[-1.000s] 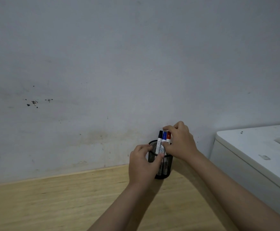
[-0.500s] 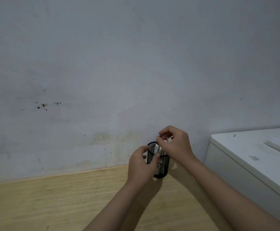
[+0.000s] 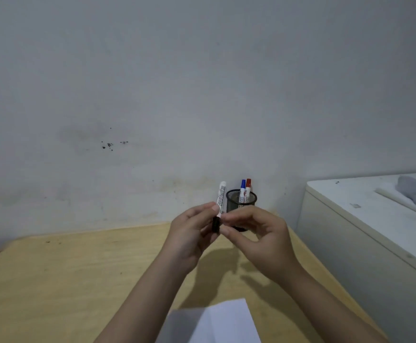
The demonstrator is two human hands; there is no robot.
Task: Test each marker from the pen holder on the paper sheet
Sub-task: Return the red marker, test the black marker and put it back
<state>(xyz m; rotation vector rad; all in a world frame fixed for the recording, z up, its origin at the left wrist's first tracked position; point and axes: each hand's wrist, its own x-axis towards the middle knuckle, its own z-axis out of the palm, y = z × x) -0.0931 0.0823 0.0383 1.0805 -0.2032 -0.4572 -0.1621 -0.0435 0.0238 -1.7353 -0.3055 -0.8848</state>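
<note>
A white board marker with a black cap (image 3: 220,199) is held upright, cap end down, above the wooden desk. My left hand (image 3: 191,235) grips its lower barrel and cap. My right hand (image 3: 256,235) pinches the same marker at the cap end from the right. Behind my hands the black mesh pen holder (image 3: 251,197) stands by the wall with a blue-capped marker (image 3: 242,189) and a red-capped marker (image 3: 248,188) in it. A white paper sheet (image 3: 214,323) lies on the desk at the bottom, between my forearms.
The light wooden desk (image 3: 65,280) runs to the grey wall (image 3: 177,82) behind. On the right stands a white cabinet (image 3: 365,233), higher than the desk, with a grey cloth (image 3: 414,191) and a pale stick on top.
The black-capped marker has come out of the holder and toward me. My left hand left the holder and took the marker too. The camera tilted down, bringing the paper into view.
</note>
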